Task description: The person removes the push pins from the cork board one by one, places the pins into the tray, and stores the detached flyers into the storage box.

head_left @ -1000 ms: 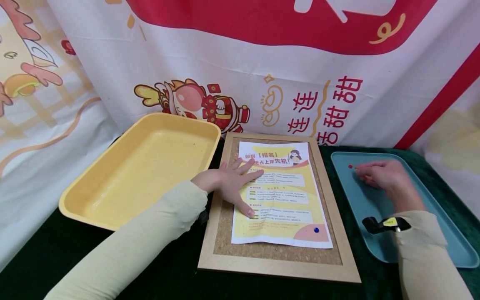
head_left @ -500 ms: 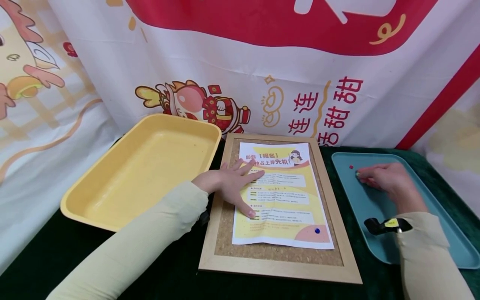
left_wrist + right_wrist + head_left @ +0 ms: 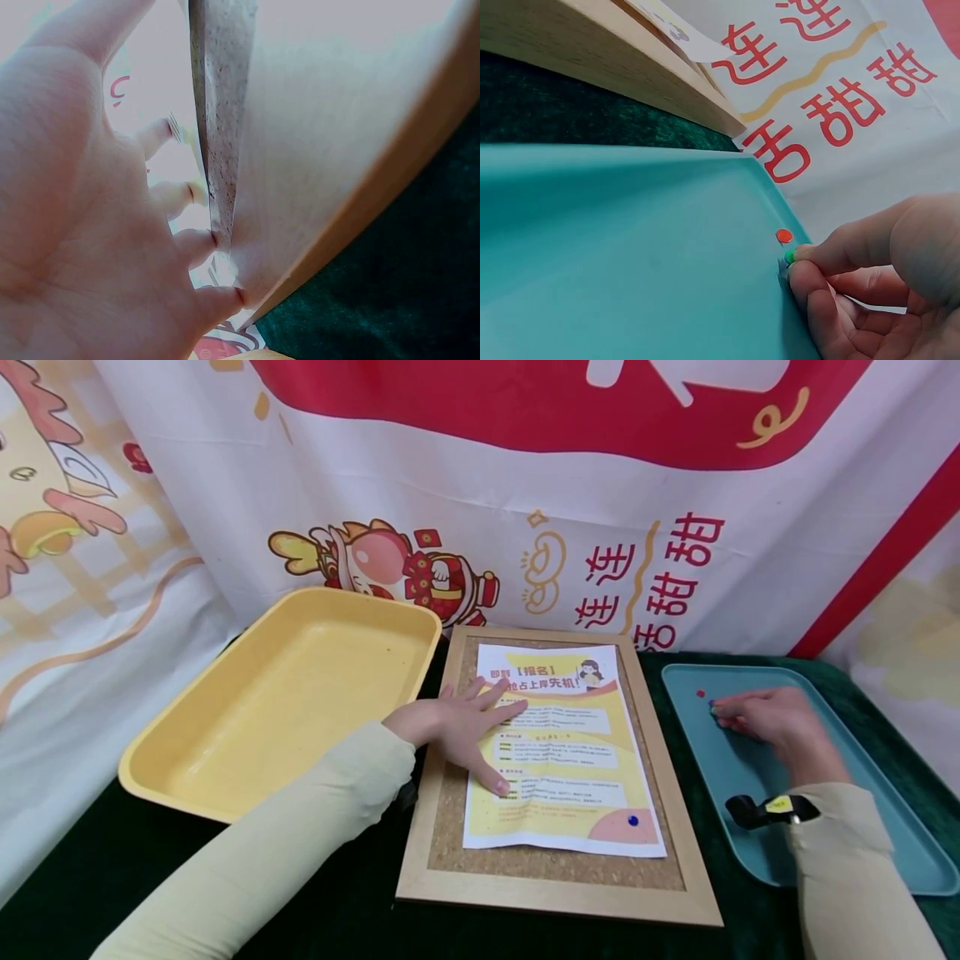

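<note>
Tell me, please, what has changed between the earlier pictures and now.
The right hand has drawn slightly back from the red piece, toward the person; a green piece now shows pinched in it. The left hand, paper, framed board, yellow tray and blue tray stayed put.

Your left grip (image 3: 468, 727) lies spread across the left half of the yellow-and-white printed paper sheet (image 3: 573, 756), blocking you there; the right half leaves you room, with a round blue pin (image 3: 633, 820) standing near its lower right corner. A long cream sleeve (image 3: 285, 835) bars the gap between the yellow rectangular plastic tub (image 3: 300, 693) and the wood-framed cork board (image 3: 555, 903). You have a narrow lane of green cloth tabletop (image 3: 693, 777) between board and teal plastic tray (image 3: 738, 768). A white printed banner (image 3: 480, 477) walls off the far side; a round red pin (image 3: 784, 235) sits just beside your right grip (image 3: 772, 714).
</note>
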`<state>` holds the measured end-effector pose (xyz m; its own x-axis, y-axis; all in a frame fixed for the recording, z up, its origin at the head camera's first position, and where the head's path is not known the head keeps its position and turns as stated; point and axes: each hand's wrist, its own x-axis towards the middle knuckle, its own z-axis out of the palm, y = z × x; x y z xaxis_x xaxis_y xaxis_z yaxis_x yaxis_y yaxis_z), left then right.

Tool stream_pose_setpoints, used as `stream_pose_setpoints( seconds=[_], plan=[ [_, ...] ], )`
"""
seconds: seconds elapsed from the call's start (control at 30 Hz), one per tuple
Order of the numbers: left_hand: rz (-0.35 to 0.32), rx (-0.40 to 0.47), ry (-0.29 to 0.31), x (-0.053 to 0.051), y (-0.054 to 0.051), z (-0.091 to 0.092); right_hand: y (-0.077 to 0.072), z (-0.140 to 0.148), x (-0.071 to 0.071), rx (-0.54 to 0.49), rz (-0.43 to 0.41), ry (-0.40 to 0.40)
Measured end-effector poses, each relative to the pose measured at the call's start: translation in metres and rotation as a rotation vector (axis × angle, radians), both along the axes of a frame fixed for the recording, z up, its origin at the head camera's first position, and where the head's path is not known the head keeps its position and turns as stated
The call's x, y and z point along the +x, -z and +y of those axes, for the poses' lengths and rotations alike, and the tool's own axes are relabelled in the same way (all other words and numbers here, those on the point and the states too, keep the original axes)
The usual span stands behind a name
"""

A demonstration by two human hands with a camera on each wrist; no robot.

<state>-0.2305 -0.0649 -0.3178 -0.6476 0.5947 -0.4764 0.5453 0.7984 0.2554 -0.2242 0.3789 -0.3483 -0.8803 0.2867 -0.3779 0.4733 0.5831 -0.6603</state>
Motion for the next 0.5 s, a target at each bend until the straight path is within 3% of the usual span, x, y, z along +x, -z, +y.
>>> stream_pose_setpoints(
  seconds=[0.23,0.5],
  plan=[
    [-0.010,-0.003,0.000,0.0001,0.0009,-0.0021,-0.0002,-0.0038,0.0008,0.047,-0.001,-0.016],
    [-0.011,-0.003,-0.006,-0.0004,0.0002,-0.0022,0.0006,-0.0062,0.0007,0.037,-0.003,0.017]
  ],
)
